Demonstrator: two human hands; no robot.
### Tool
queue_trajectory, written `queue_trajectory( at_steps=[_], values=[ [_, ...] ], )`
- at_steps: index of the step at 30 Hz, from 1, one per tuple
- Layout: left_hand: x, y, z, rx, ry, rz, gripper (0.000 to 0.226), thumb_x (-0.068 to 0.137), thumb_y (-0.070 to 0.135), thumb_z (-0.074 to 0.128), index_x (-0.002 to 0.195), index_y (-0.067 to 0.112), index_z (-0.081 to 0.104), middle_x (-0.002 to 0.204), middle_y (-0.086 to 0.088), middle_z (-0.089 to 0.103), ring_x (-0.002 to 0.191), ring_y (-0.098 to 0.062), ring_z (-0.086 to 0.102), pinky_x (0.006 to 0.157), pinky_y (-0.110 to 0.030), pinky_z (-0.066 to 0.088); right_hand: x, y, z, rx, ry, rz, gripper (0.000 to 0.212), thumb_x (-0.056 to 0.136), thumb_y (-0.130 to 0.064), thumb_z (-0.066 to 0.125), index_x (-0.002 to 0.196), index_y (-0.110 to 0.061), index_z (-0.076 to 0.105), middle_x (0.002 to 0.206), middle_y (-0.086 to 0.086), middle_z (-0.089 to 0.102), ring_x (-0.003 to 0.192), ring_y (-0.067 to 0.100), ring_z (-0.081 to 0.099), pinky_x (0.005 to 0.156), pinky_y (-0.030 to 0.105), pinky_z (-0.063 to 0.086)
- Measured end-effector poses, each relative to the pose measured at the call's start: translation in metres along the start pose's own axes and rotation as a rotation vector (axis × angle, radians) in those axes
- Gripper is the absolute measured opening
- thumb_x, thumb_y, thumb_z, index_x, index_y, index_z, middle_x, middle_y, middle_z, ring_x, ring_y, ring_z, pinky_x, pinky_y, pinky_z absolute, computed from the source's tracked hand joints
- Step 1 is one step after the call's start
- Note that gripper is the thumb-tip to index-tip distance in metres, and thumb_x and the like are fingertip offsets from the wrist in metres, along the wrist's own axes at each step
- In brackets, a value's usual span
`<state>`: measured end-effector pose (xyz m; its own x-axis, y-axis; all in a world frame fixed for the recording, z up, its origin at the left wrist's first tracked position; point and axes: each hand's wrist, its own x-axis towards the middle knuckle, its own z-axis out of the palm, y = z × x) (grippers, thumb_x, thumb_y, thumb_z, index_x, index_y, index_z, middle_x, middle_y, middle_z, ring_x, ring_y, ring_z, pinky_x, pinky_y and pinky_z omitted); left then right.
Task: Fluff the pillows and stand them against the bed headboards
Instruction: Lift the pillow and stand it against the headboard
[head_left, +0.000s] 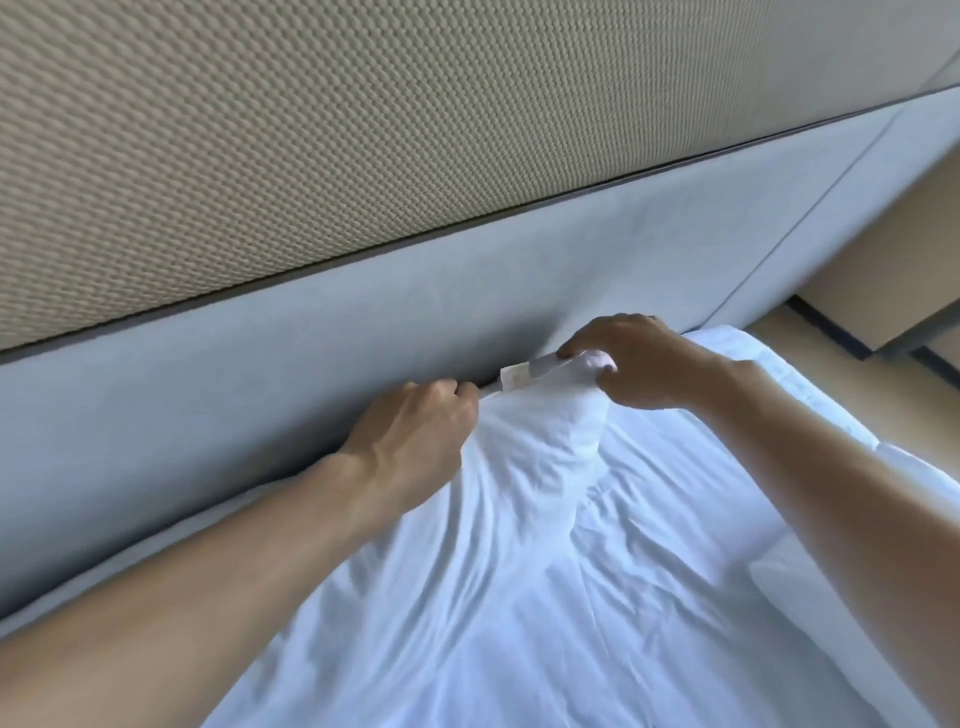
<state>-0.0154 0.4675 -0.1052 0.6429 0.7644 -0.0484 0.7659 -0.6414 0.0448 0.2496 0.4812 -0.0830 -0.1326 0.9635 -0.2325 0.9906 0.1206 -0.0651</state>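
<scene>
**Pillow gripped at the headboard**

Centre frame: our left hand (415, 421) & right hand (639, 364) each clamp the top edge of the white pillow (519, 519), either side of its sewn tag (514, 374), close vs. the grey headboard (260, 364). The rest sags toward bottom of frame. Risk, we judge: w/ only bunched fabric held, filling slumps & the pillow folds instead of standing.
</scene>
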Motion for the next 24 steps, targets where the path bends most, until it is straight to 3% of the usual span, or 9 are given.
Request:
queue_trajectory(
  at_steps=[3, 6, 8, 13, 15, 18, 20, 22, 24],
  values=[
    [0.000, 0.000, -0.009, 0.029, 0.028, 0.009, 0.024, 0.084, -0.004, 0.044, 0.088, 0.017, 0.034, 0.100, -0.006, 0.062, 0.089, -0.031, 0.066, 0.062, -0.033, 0.034, 0.002, 0.008, -0.003, -0.084, 0.260, 0.015, 0.025, 0.094, -0.017, 0.056, 0.111, -0.028, 0.071, 0.104, 0.001, 0.073, 0.100, 0.031, 0.064, 0.081, 0.037, 0.048],
    [0.002, -0.005, -0.022, 0.077, 0.064, -0.020, 0.023, 0.082, -0.004, 0.046, 0.087, 0.016, 0.035, 0.096, -0.009, 0.065, 0.086, -0.033, 0.067, 0.060, -0.034, 0.035, 0.015, 0.002, -0.004, -0.104, 0.552, -0.012, 0.022, 0.084, -0.003, 0.061, 0.098, -0.014, 0.074, 0.080, 0.008, 0.073, 0.074, 0.036, 0.066, 0.067, 0.037, 0.052],
    [0.005, -0.005, -0.026, 0.119, 0.060, -0.035, 0.024, 0.083, -0.004, 0.046, 0.088, 0.016, 0.034, 0.098, -0.008, 0.066, 0.089, -0.032, 0.068, 0.060, -0.034, 0.035, 0.023, -0.004, 0.002, -0.118, 0.609, 0.039, 0.020, 0.079, 0.002, 0.060, 0.089, -0.011, 0.072, 0.071, 0.009, 0.069, 0.067, 0.038, 0.062, 0.062, 0.036, 0.049],
    [0.002, 0.000, -0.008, 0.122, 0.063, -0.022, 0.020, 0.102, 0.020, 0.048, 0.087, 0.018, 0.035, 0.095, -0.009, 0.067, 0.088, -0.034, 0.068, 0.062, -0.035, 0.035, 0.025, -0.012, 0.021, -0.088, 0.590, 0.179, 0.029, 0.080, 0.004, 0.060, 0.098, -0.015, 0.073, 0.083, 0.006, 0.074, 0.080, 0.035, 0.065, 0.077, 0.033, 0.043],
    [0.003, -0.007, -0.009, 0.184, 0.049, -0.019, 0.020, 0.100, 0.012, 0.051, 0.086, 0.019, 0.038, 0.095, -0.008, 0.066, 0.087, -0.034, 0.067, 0.059, -0.035, 0.035, 0.023, -0.013, 0.020, -0.107, 0.580, 0.201, 0.029, 0.080, 0.004, 0.058, 0.099, -0.014, 0.071, 0.086, 0.007, 0.072, 0.086, 0.034, 0.063, 0.082, 0.034, 0.042],
    [0.005, -0.017, -0.025, 0.095, 0.193, -0.045, 0.008, 0.099, 0.012, 0.050, 0.091, 0.014, 0.052, 0.095, -0.015, 0.068, 0.088, -0.041, 0.067, 0.059, -0.037, 0.037, 0.020, -0.021, 0.015, -0.100, 0.524, 0.261, 0.035, 0.080, 0.004, 0.053, 0.107, -0.011, 0.069, 0.103, 0.011, 0.068, 0.102, 0.036, 0.056, 0.087, 0.038, 0.040],
    [-0.006, -0.019, -0.027, -0.035, 0.243, -0.038, 0.022, 0.100, 0.031, 0.051, 0.088, 0.013, 0.053, 0.089, -0.015, 0.067, 0.085, -0.040, 0.065, 0.062, -0.040, 0.042, 0.016, -0.032, 0.018, -0.085, 0.498, 0.294, 0.040, 0.079, 0.002, 0.052, 0.113, -0.013, 0.066, 0.117, 0.011, 0.062, 0.113, 0.036, 0.051, 0.097, 0.041, 0.037],
    [-0.034, -0.021, -0.023, -0.061, 0.085, -0.034, 0.038, 0.095, 0.054, 0.053, 0.086, 0.017, 0.049, 0.088, -0.006, 0.062, 0.086, -0.035, 0.062, 0.064, -0.038, 0.041, 0.009, -0.049, 0.026, -0.026, 0.534, 0.239, 0.047, 0.075, -0.005, 0.054, 0.120, -0.017, 0.063, 0.126, 0.009, 0.059, 0.121, 0.035, 0.048, 0.108, 0.043, 0.029],
    [-0.069, -0.028, -0.009, -0.013, -0.039, -0.052, 0.036, 0.092, 0.054, 0.058, 0.091, 0.020, 0.047, 0.090, 0.002, 0.054, 0.092, -0.031, 0.062, 0.067, -0.037, 0.043, -0.002, -0.073, 0.034, 0.062, 0.616, 0.096, 0.054, 0.071, -0.011, 0.054, 0.124, -0.019, 0.062, 0.124, 0.008, 0.061, 0.117, 0.035, 0.052, 0.109, 0.043, 0.029]
  ],
)
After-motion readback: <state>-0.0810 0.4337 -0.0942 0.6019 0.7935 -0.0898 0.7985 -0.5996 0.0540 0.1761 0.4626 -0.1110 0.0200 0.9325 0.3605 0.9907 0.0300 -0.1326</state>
